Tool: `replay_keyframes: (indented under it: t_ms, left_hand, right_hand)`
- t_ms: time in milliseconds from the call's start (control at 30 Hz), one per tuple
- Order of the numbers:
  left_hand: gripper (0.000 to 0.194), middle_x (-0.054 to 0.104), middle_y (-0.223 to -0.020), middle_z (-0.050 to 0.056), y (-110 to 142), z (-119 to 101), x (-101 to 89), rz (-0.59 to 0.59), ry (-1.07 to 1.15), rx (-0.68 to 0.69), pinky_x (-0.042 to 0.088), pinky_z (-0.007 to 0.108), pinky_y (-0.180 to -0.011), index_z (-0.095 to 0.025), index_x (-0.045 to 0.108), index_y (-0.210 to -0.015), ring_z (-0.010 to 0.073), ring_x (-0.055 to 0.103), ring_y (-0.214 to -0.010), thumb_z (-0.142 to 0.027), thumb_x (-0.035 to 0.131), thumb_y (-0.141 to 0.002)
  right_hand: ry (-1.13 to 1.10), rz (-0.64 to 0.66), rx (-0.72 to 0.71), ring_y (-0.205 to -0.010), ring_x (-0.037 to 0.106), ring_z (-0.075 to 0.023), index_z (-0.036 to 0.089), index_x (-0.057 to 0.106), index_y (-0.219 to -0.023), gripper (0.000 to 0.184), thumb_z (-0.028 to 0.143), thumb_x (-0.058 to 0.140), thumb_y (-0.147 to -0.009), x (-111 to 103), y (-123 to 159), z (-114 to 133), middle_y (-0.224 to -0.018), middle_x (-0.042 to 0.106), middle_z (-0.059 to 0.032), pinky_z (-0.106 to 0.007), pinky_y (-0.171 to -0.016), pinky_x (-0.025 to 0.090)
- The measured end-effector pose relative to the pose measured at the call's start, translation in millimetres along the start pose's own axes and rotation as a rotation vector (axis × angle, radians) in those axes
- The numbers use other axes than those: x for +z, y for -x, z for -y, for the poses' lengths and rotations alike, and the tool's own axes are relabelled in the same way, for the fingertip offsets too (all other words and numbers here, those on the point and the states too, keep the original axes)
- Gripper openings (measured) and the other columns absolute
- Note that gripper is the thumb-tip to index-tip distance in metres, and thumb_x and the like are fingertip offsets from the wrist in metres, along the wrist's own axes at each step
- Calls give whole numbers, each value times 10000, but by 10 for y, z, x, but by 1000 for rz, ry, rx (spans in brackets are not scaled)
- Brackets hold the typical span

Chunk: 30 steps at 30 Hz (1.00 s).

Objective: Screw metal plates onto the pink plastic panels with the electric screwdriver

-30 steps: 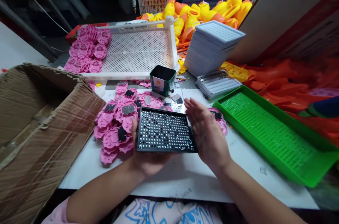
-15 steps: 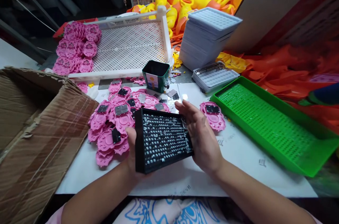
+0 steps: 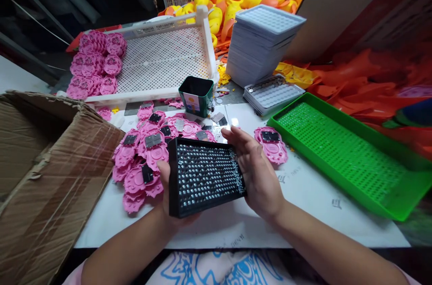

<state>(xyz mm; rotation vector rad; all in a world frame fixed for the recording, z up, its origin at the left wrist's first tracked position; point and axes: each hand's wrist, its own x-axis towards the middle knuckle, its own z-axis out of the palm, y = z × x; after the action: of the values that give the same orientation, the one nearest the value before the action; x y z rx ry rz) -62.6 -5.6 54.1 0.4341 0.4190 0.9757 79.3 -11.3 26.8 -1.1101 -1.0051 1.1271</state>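
Observation:
A black screw tray (image 3: 207,175) is held tilted above the table, its right end lower. Small shiny screws sit in rows of holes across it, and loose ones are heaped along the right edge. My left hand (image 3: 166,190) grips the left end, thumb on the rim and fingers hidden beneath. Against the right end lies the palm of my right hand (image 3: 258,172), its fingers stretched along the far corner. Pink plastic casings (image 3: 157,145) with dark plates on them are piled left of the tray. One more pink casing (image 3: 272,144) lies just beyond my right hand.
A dark green tin (image 3: 197,96) stands behind the pile, before a white perforated crate (image 3: 165,58) holding pink pieces. To the right are a bright green basket (image 3: 344,154) and a tall stack of white trays (image 3: 259,46). A cardboard box (image 3: 60,159) stands at left.
The loose screws on the black tray have slid toward its right edge, leaving the rows more evenly visible. Both hands keep their hold, and the tray has shifted slightly left.

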Motion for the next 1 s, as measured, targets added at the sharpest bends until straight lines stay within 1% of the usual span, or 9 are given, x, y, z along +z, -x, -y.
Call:
replay_keyframes:
  t_ms: [167,333,400,467,567,667,800,900,1000]
  left_hand:
    - [674,726,-1099,53,-11,-8,34,-118,-75,61,329,480,-1114,-239,726,-1059,392,359,-1369,-748,674,-621]
    - [738,684,-1190,81,5,-6,-3,-95,-44,18,309,533,-1113,-220,665,-1179,380,353,-1376,-761,600,-682]
    - [753,649,-1247,97,20,-17,-32,-91,6,-5,291,561,-1111,-208,634,-1214,369,374,-1364,-770,539,-722]
    - [732,635,-1270,82,34,-39,-57,-73,67,-35,279,570,-1110,-228,626,-1216,354,403,-1344,-771,514,-739]
    - [680,648,-1260,53,40,-80,-84,4,142,-136,249,554,-1124,-254,638,-1193,328,458,-1303,-755,520,-750]
    - [665,647,-1269,62,33,-108,-112,51,194,-211,176,572,-1140,-245,637,-1198,318,488,-1277,-744,444,-803]
    - [679,628,-1302,57,26,-110,-178,66,254,-261,34,662,-1120,-266,616,-1237,347,448,-1314,-734,304,-858]
    - [657,608,-1328,69,23,-107,-226,103,269,-289,-37,718,-1082,-272,577,-1288,350,406,-1350,-668,213,-910]
    - [637,598,-1341,70,19,-109,-249,124,271,-293,-48,717,-1083,-256,567,-1301,337,405,-1355,-603,169,-944]
  right_hand:
    - [1,-1,-6,-1347,453,-200,265,418,-1323,522,545,179,-953,15,-3,-2,-1424,492,-91,-481,-1137,377]
    - [-31,9,-19,-1378,418,-192,272,386,-1356,585,611,172,-931,5,-7,5,-1448,471,-90,-459,-1155,355]
    - [0,74,-74,-1437,316,-184,300,256,-1441,665,677,175,-899,-15,6,25,-1529,362,-64,-465,-1189,291]
    - [62,169,-147,-1479,193,-180,343,50,-1495,745,728,142,-864,-42,22,60,-1595,206,-22,-486,-1201,249]
    - [152,268,-198,-1486,149,-183,371,-169,-1473,760,741,9,-833,-73,26,133,-1616,76,8,-512,-1151,328]
    - [206,274,-220,-1481,178,-183,349,-241,-1453,762,725,-91,-808,-80,2,214,-1615,77,-8,-518,-1088,392]
    - [245,253,-299,-1487,158,-189,310,-238,-1461,737,663,-140,-821,-77,-34,296,-1606,135,-61,-592,-1127,288]
    - [9,217,-337,-1492,130,-182,338,-98,-1495,743,697,13,-855,-77,-50,321,-1593,205,-38,-575,-1193,151]
    - [-229,216,-347,-1491,134,-167,388,103,-1483,697,699,222,-871,-80,-64,313,-1567,284,11,-515,-1230,108]
